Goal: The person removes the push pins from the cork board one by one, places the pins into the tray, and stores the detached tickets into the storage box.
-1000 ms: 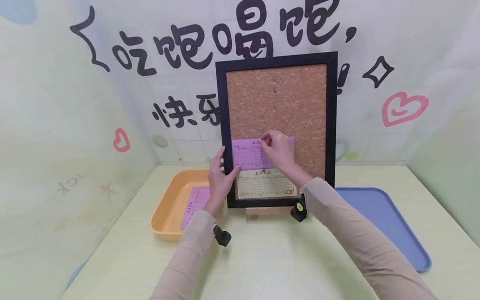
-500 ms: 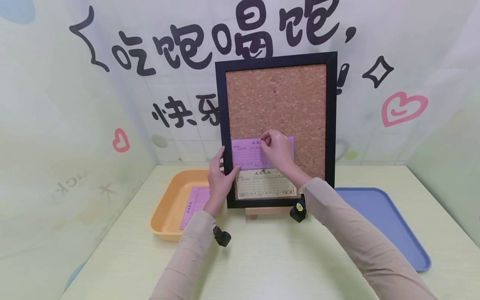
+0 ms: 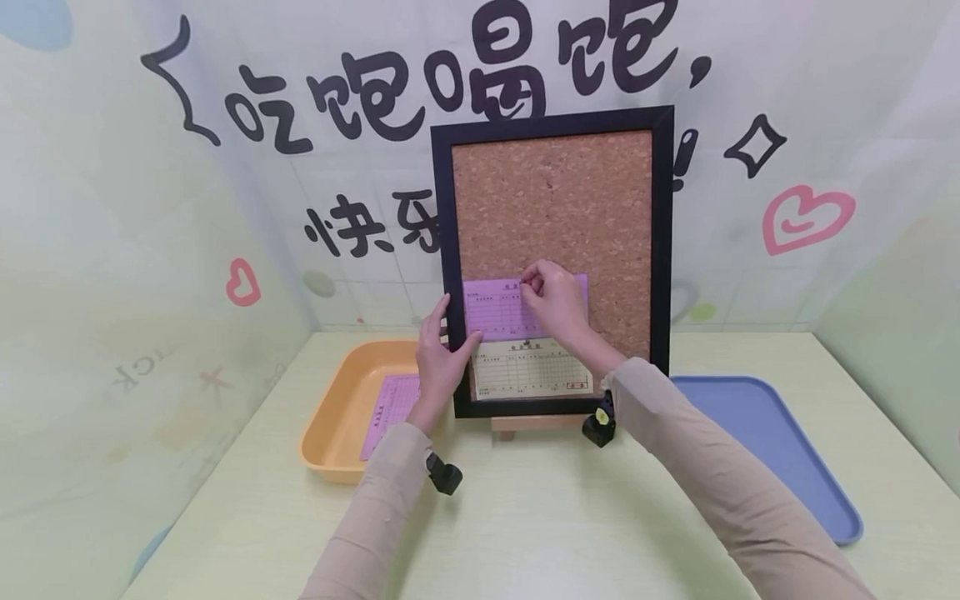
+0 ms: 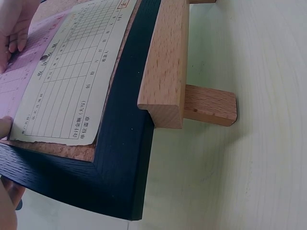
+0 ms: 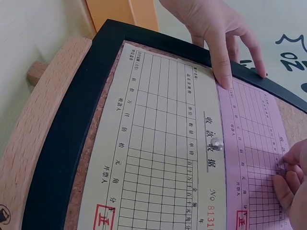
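Note:
A black-framed corkboard [image 3: 555, 217] stands upright on a wooden easel [image 3: 540, 422]. Low on the cork is a cream receipt slip [image 3: 525, 372], fixed at its top by a clear push pin [image 5: 217, 143]. A pink receipt slip [image 3: 491, 308] lies flat just above it. My left hand [image 3: 442, 354] grips the frame's left side, thumb on the pink slip's lower left corner and fingers reaching behind the frame. At the middle of the pink slip's top edge, my right hand [image 3: 557, 302] pinches a push pin, mostly hidden by the fingertips.
Left of the board, an orange tray [image 3: 330, 446] holds another pink slip [image 3: 393, 404], partly behind my left hand. A flat blue tray [image 3: 787, 467] lies to the right, partly behind the right sleeve. Behind the board hangs a printed backdrop [image 3: 360, 292].

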Demonstrator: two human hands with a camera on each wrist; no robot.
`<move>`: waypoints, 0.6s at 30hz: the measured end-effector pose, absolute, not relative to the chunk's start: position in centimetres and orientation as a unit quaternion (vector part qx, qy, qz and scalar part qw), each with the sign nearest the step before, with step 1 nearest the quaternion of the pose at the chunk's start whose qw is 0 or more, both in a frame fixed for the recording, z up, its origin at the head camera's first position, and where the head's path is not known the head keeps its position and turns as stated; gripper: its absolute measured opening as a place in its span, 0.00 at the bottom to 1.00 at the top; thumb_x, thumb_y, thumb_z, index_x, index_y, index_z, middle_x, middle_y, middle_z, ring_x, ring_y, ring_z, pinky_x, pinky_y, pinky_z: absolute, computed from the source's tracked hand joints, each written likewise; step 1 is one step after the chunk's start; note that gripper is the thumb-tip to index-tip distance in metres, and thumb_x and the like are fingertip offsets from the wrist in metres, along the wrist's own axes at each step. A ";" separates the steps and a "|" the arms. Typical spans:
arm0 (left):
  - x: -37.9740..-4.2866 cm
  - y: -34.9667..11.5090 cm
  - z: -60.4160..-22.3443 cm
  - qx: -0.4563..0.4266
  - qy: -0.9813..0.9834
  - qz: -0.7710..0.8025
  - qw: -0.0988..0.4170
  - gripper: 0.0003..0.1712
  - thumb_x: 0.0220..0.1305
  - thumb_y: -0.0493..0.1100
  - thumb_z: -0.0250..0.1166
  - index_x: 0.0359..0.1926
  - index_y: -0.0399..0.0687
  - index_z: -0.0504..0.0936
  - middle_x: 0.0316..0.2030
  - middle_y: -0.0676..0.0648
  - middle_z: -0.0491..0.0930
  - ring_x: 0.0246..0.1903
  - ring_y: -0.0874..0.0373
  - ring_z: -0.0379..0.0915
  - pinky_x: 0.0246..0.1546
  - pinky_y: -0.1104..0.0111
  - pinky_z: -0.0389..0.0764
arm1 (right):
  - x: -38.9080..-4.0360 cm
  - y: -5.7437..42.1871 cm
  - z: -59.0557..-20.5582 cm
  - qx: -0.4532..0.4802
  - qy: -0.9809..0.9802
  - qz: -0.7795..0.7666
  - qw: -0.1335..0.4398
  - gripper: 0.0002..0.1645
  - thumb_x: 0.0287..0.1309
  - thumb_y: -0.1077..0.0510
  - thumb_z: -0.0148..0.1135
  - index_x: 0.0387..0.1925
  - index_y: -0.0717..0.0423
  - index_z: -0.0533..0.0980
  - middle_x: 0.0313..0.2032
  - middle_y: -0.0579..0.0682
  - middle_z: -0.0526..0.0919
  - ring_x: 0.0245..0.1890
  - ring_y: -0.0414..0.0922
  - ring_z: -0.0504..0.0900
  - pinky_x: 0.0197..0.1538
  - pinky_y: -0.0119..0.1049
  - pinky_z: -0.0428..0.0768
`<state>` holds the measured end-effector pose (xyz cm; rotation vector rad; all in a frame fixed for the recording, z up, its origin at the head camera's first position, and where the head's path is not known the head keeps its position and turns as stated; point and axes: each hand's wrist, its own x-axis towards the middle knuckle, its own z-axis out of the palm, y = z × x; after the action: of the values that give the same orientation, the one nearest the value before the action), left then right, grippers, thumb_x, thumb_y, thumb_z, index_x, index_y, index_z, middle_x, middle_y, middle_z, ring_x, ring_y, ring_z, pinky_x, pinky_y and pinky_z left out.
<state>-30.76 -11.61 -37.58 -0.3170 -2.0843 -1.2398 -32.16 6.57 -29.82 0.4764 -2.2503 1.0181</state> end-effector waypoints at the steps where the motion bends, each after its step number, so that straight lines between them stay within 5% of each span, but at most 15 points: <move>1: -30.7 -11.6 -37.6 -0.122 -0.801 -0.477 0.340 0.40 0.51 0.46 0.69 0.65 0.53 0.62 0.56 0.44 0.68 0.41 0.51 0.71 0.39 0.61 0.77 | -32.2 6.6 -29.9 0.181 -0.850 0.388 0.308 0.04 0.51 0.67 0.57 0.30 0.63 0.76 0.25 0.53 0.76 0.25 0.44 0.73 0.29 0.31 0.72; 18: -30.8 -11.6 -37.6 -0.126 -0.799 -0.477 0.344 0.40 0.51 0.45 0.69 0.65 0.52 0.62 0.56 0.44 0.68 0.41 0.51 0.71 0.39 0.62 0.77 | -32.0 6.0 -29.8 0.157 -0.851 0.384 0.323 0.04 0.49 0.66 0.60 0.30 0.64 0.77 0.27 0.53 0.76 0.28 0.45 0.74 0.32 0.33 0.74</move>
<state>-30.76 -11.65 -37.61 -0.3285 -2.0758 -1.2389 -32.01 6.05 -29.80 0.4120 -2.2333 1.0071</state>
